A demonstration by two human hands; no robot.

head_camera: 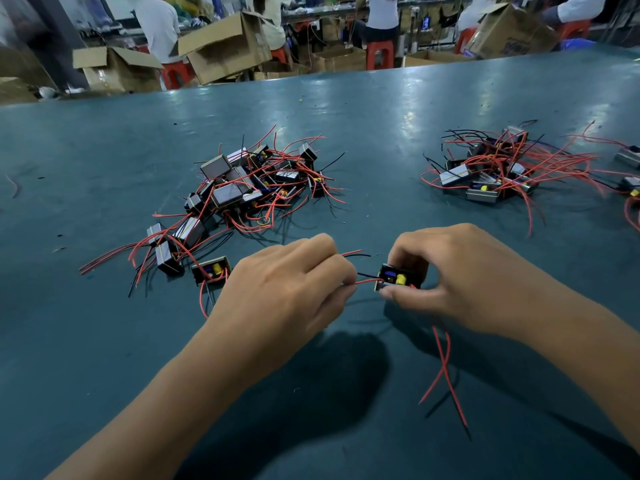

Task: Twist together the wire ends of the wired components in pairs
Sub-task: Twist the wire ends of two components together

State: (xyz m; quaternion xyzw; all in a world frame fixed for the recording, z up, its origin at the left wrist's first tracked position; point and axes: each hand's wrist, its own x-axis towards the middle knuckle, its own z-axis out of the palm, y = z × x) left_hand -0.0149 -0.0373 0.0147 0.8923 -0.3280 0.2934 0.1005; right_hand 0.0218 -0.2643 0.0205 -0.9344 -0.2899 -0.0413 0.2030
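Head view, over a teal table (pixel 381 109).

Right hand (pixel 460 278): grasps one component (pixel 398 278), a small black open-topped box, between thumb below and curled fingers above. Blue and yellow parts show inside it. It is held just above the table, near the front centre, between the two hands.

Left hand (pixel 291 289): fingers curled, pinching the red wire (pixel 369 280) and black wire (pixel 367 274) that leave the component's left side. The free ends of a red and black pair (pixel 356 253) stick out past the knuckles, pointing right. Whether these ends are twisted yet: cannot tell, the fingers cover the join.

Second wire pair (pixel 441 368): red leads with a black one, hanging from under the right hand and crossing on the table toward the near edge.

Left pile (pixel 242 181): many components tangled in red and black wires, behind the left hand. A few lie loose at its near side; one open box (pixel 211 270) sits just beside the left wrist.

Right pile (pixel 491 174): smaller heap, far right, well apart from the hands. More components at the right frame edge.

Background: cardboard boxes (pixel 221 46), red stools (pixel 379 53), people seated at benches.
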